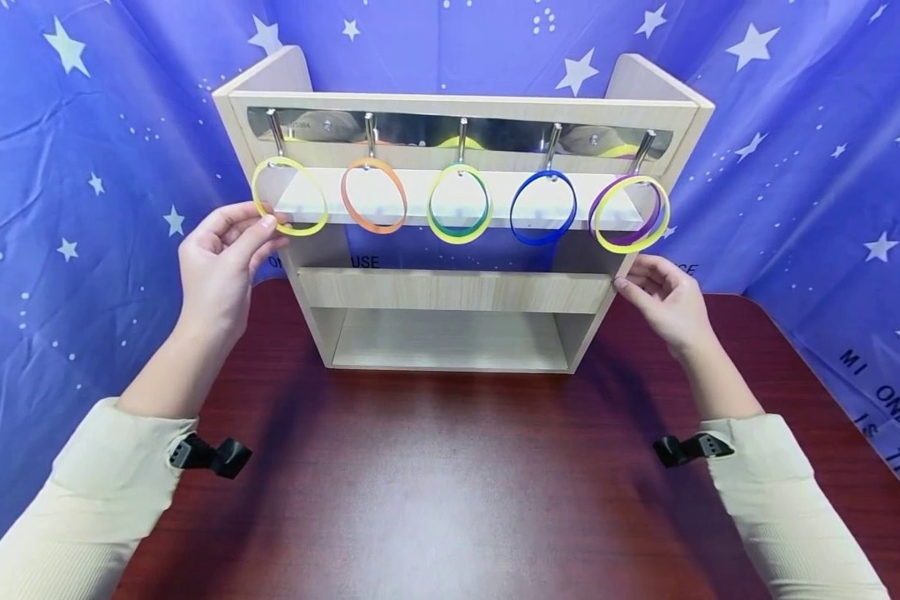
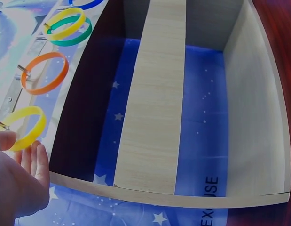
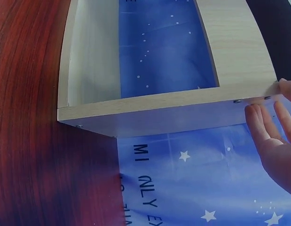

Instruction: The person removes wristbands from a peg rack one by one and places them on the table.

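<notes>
Head view: my hands at the ring rack

Wooden rack [image 1: 457, 292] stands on the far table [image 1: 435, 483]. My left hand [image 1: 217, 267] pinches the leftmost yellow ring [image 1: 290, 197], hanging on its hook. My right hand [image 1: 663, 304], fingers loosely apart, touches the rack's right edge.

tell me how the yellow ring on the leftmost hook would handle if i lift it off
The yellow ring looks thin and band-like, so probably light and somewhat bendy. It hangs free on its hook, so it may swing when nudged. Being round, it could roll if dropped on the table.
</notes>
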`<action>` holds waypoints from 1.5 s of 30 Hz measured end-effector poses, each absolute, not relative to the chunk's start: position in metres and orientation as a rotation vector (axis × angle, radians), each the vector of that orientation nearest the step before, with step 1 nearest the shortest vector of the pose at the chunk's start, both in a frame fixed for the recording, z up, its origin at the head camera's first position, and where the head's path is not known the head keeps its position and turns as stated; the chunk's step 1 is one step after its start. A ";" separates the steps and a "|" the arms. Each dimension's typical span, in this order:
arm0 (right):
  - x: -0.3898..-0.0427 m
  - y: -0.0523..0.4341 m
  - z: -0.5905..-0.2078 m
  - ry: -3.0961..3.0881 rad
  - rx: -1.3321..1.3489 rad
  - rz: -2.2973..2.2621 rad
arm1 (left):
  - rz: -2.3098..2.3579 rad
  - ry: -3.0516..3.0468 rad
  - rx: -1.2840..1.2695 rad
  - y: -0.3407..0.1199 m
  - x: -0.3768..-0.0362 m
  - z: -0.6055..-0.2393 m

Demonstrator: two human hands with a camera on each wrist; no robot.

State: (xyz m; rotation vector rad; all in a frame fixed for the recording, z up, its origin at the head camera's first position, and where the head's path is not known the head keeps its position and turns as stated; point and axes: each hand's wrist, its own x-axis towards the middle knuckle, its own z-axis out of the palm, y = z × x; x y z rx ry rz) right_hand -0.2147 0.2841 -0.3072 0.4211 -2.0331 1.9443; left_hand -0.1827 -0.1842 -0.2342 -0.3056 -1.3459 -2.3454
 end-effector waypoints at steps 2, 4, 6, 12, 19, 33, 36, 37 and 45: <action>-0.216 0.285 -0.307 -2.025 0.428 1.988 | -2.350 -1.336 -0.308 -0.184 -0.183 -0.233; -0.217 0.287 -0.307 -2.015 0.436 2.035 | -2.351 -1.329 -0.307 -0.184 -0.182 -0.232; -0.218 0.288 -0.306 -2.006 0.444 2.077 | -2.353 -1.324 -0.306 -0.184 -0.182 -0.232; -0.221 0.292 -0.305 -1.986 0.480 2.181 | -2.358 -1.323 -0.304 -0.184 -0.181 -0.232; -0.225 0.297 -0.309 -2.016 0.585 2.204 | -2.362 -1.322 -0.294 -0.184 -0.180 -0.232; -0.232 0.300 -0.308 -2.033 0.677 2.160 | -2.389 -1.314 -0.325 -0.184 -0.180 -0.231; -0.232 0.300 -0.307 -2.019 0.680 2.174 | -2.389 -1.315 -0.326 -0.184 -0.180 -0.231; -0.232 0.300 -0.308 -2.011 0.681 2.182 | -2.392 -1.315 -0.326 -0.184 -0.180 -0.230; -0.233 0.301 -0.310 -1.964 0.676 2.235 | -2.469 -1.270 -0.326 -0.186 -0.177 -0.228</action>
